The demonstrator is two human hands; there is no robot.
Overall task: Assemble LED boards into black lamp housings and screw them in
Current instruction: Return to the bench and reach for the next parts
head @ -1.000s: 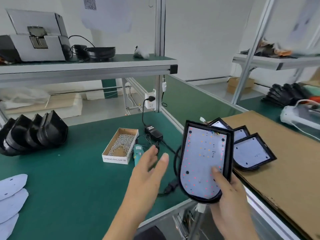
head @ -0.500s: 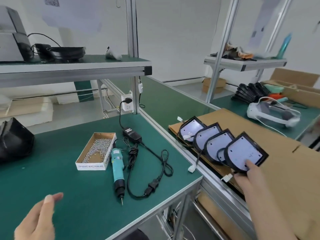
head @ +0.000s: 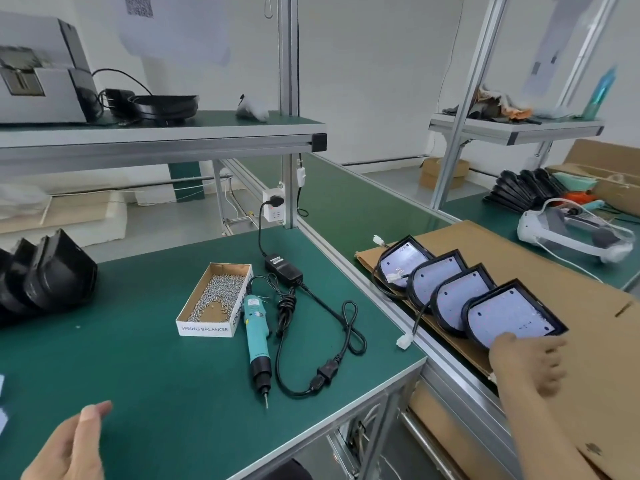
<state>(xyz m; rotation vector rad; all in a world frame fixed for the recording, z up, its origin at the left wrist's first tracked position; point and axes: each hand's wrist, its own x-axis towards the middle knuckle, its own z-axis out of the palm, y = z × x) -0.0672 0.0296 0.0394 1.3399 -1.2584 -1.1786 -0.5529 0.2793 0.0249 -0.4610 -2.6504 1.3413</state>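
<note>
Several assembled lamps, black housings with white LED boards inside, lie overlapping in a row on a cardboard sheet (head: 588,341) at the right. The nearest lamp (head: 509,315) ends the row. My right hand (head: 526,362) rests at its near edge, thumb tip touching the rim, fingers loose and holding nothing. My left hand (head: 69,445) hovers open over the green bench (head: 156,375) at the lower left. Empty black housings (head: 48,275) are stacked at the left. A box of screws (head: 214,299) and a teal electric screwdriver (head: 256,337) lie mid-bench.
A black power adapter (head: 282,270) and its looped cable (head: 346,327) lie right of the screwdriver. A white connector (head: 404,340) hangs over the bench's right edge. An aluminium post (head: 289,133) carries a shelf above. Another bench at the far right holds a white headset (head: 571,233).
One second ago my right hand held a lamp upright over the bench; now that lamp lies at the near end of the row. My left hand has drawn back to the lower left.
</note>
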